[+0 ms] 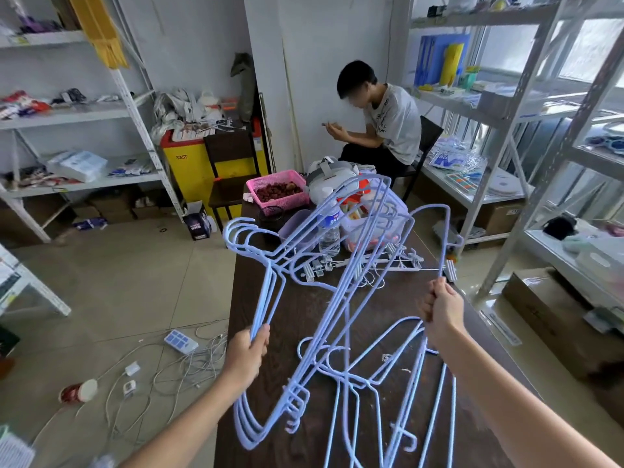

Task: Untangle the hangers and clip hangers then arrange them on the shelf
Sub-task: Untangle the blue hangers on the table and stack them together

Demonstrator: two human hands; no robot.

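A tangle of light blue wire hangers [341, 298] hangs in the air over a dark wooden table [297, 309]. My left hand [248, 349] grips a bundle of several hangers by their bars, hooks pointing up and left. My right hand [440, 307] is closed on another hanger, raised higher at the right. More blue hangers dangle below both hands, hooks crossing one another. Several white clip hangers [368, 265] lie flat on the table beyond the tangle. A grey metal shelf unit [526, 106] stands to the right.
On the table's far end sit a pink basket of red fruit [278, 192], a water bottle [329, 228] and a clear plastic box [374, 224]. A person sits on a chair behind it. Cables and a power strip [180, 341] lie on the floor at left. A cardboard box [547, 315] is at right.
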